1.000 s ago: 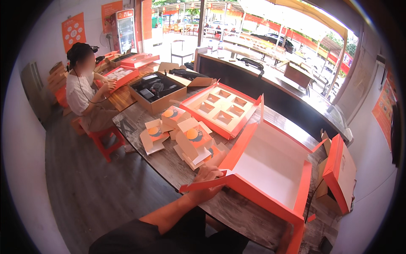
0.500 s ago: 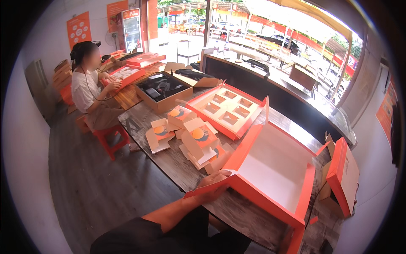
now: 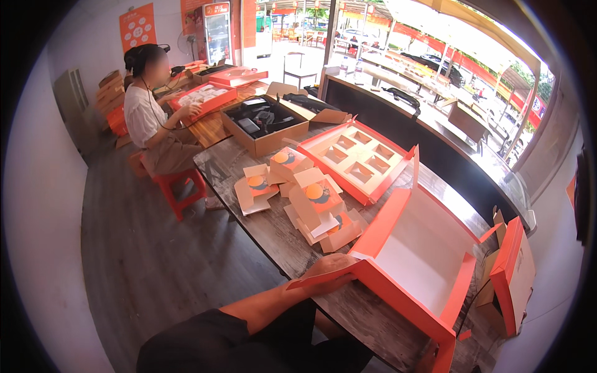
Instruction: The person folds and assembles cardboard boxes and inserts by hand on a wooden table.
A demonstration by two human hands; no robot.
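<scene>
My left hand point(image 3: 329, 266) is closed on the near left corner of a large orange cardboard box lid point(image 3: 423, 248). Its fingers are partly covered by the long orange flap that sticks out there. White inside, the lid lies open side up on the table, with loose flaps standing or hanging at its corners. My right hand is out of view. Just beyond my left hand lie several small partly folded boxes point(image 3: 316, 193) with a round orange print. Behind them rests an orange tray point(image 3: 367, 200) with a tan insert of square compartments.
The dark wooden table point(image 3: 373, 309) ends near my legs. An orange-topped carton point(image 3: 515, 273) leans at its right end. A brown carton point(image 3: 264, 147) with black gear stands at the far left end. Beyond it, a person point(image 3: 146, 112) on a red stool point(image 3: 177, 186) handles another orange box.
The whole view has shifted, so things appear farther right and slightly lower. My left hand keeps its hold on the lid's corner, and the lid stays in place on the table.
</scene>
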